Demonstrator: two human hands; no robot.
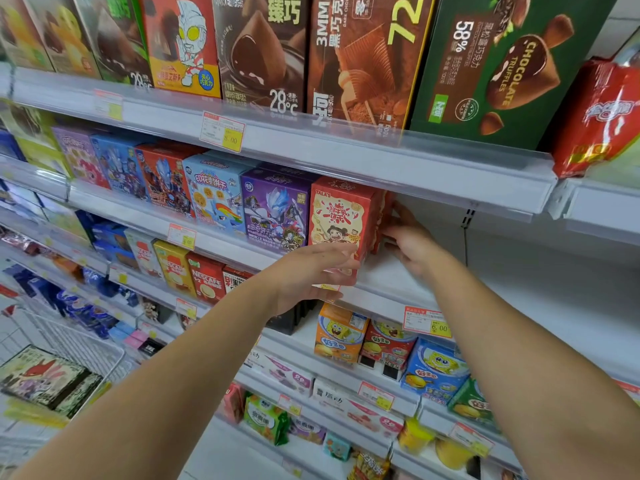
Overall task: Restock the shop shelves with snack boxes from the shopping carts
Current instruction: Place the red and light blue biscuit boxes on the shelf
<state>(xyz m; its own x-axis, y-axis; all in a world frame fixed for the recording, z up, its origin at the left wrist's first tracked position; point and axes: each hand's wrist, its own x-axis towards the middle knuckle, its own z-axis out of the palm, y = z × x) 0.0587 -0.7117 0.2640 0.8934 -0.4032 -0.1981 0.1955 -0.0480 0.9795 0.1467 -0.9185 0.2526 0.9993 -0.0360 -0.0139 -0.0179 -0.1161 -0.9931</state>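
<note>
A red snack box (pixel 341 216) with a cartoon figure stands upright on the second shelf (pixel 391 289), right of a purple box (pixel 275 209). My left hand (pixel 308 275) is at the box's lower front edge with straight fingers touching it. On the box's right side, my right hand (pixel 410 237) reaches onto the shelf and its fingertips touch the box or one behind it. White bare shelf lies to the right of the box. The wire shopping cart (pixel 79 344) is at the lower left and holds a flat dark snack box (pixel 45 379).
Tall chocolate boxes (pixel 367 57) fill the top shelf, with a red bag (pixel 599 112) at the far right. Coffee boxes (pixel 204 278) and yellow cartoon boxes (pixel 388 341) line the shelves below. Price tags (pixel 221 131) hang on the shelf rails.
</note>
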